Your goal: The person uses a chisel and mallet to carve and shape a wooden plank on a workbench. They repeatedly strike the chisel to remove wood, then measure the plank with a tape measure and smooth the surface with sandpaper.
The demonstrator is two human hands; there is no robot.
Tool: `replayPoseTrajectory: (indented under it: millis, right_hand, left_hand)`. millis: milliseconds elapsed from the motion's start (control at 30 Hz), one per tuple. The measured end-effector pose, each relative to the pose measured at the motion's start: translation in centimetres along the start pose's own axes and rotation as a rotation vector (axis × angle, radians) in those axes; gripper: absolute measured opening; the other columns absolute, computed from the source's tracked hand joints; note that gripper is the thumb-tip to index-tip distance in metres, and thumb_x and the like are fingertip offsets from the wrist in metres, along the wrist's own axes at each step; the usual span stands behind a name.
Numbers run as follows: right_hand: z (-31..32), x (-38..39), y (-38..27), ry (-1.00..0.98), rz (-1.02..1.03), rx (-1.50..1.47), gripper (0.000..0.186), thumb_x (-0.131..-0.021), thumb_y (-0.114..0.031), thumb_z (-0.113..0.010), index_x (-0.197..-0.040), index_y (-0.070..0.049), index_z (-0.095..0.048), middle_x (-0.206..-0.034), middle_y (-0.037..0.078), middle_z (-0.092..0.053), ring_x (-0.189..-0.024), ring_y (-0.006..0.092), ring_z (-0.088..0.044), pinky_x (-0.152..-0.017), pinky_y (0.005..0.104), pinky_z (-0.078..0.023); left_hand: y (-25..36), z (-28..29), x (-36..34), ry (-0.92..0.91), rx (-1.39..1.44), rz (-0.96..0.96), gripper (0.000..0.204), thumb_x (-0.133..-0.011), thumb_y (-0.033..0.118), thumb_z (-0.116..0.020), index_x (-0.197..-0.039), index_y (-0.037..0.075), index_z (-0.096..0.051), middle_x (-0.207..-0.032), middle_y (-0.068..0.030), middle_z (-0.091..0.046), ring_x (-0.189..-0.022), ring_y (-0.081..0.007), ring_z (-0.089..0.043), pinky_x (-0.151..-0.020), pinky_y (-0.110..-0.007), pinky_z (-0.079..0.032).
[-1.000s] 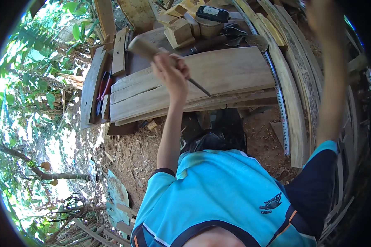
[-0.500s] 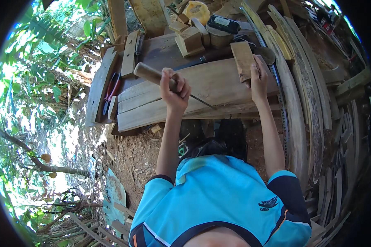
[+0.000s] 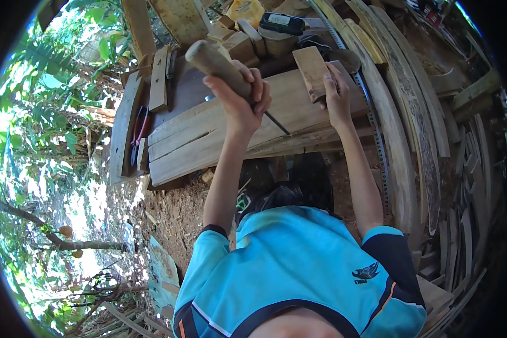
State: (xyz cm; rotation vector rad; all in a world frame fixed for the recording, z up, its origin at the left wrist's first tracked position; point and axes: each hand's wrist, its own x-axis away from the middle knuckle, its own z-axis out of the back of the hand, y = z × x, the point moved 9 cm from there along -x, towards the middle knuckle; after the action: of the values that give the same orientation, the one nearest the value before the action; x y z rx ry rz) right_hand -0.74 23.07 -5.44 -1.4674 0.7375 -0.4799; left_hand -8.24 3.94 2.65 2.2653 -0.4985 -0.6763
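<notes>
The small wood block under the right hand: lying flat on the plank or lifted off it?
Cannot tell for sure. The right hand grips the block at its edge over the plank; contact underneath is hidden.

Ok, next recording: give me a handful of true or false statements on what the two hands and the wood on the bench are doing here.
1. The left hand grips a chisel by its round wooden handle. True.
2. The right hand is raised in the air, touching nothing. False: it rests on a small wooden block, holding it on the planks.
3. The chisel's metal blade points down toward the planks. True.
4. The small wooden block lies on the ground under the bench. False: it sits on top of the planks, under the right hand's fingers.
5. A dark box-shaped device lies among wood offcuts beyond the block. True.
</notes>
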Motion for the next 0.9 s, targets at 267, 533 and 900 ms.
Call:
replayPoseTrajectory:
  millis: [267,533,900]
  right_hand:
    - [-0.2,0.0,-0.2,-0.029,0.010,0.030,0.034,-0.090,-0.020,-0.046,-0.121,-0.006,-0.049,-0.073,0.002,-0.055,-0.049,0.0039,-0.046,-0.035,0.0206,-0.035]
    - [-0.2,0.1,-0.2,-0.029,0.022,0.039,0.034,-0.089,-0.019,-0.047,-0.121,-0.005,-0.048,-0.073,0.002,-0.055,-0.049,0.0042,-0.046,-0.036,0.0205,-0.035]
    - [-0.4,-0.4,-2.0,-0.120,0.027,0.053,0.037,-0.086,-0.019,-0.055,-0.119,-0.004,-0.050,-0.074,0.002,-0.058,-0.052,0.0030,-0.048,-0.037,0.0192,-0.034]
  left_hand:
    - [-1.1,0.1,-0.4,0.073,-0.094,-0.006,0.069,-0.069,0.081,-0.034,-0.076,0.013,-0.041,-0.054,-0.0005,-0.031,-0.038,-0.0086,-0.023,-0.035,-0.023,-0.015]
    - [-1.7,-0.4,-0.8,0.036,-0.078,0.021,0.068,-0.070,0.080,-0.033,-0.077,0.012,-0.041,-0.054,-0.0007,-0.032,-0.037,-0.0084,-0.022,-0.035,-0.023,-0.015]
    - [-3.6,-5.0,-1.3,-0.297,-0.315,-0.018,0.061,-0.084,0.067,-0.029,-0.081,0.007,-0.040,-0.052,-0.0025,-0.036,-0.036,-0.0078,-0.029,-0.032,-0.022,-0.019]
